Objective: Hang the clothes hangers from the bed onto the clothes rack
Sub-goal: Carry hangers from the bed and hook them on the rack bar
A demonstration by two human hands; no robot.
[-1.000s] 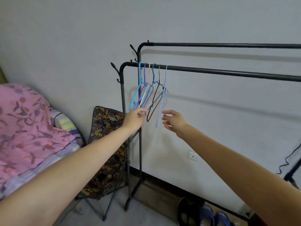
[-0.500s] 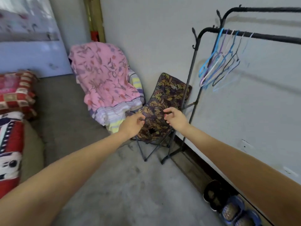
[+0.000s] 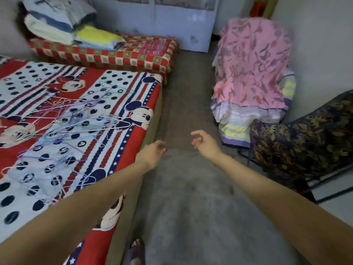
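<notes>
Several thin wire hangers [image 3: 63, 119], in purple, blue, white and pink, lie tangled on the bed [image 3: 114, 142] with the red, white and blue cartoon-mouse cover at the left. My left hand [image 3: 153, 152] hovers just past the bed's right edge, fingers loosely curled and holding nothing. My right hand [image 3: 204, 143] floats over the grey floor to its right, fingers relaxed and empty. Both hands are apart from the hangers. The clothes rack is out of view.
A second bed [image 3: 114, 54] with a red checked cover and folded bedding [image 3: 63, 22] stands behind. At the right are a chair draped in a pink floral blanket [image 3: 254, 66] and a dark leaf-patterned folding chair [image 3: 301, 142]. Grey floor [image 3: 191, 207] runs between them.
The view has swung left from the rack and its hung hangers to the bed. Both hands let go at the rack, dropped and now hang empty over the floor.
</notes>
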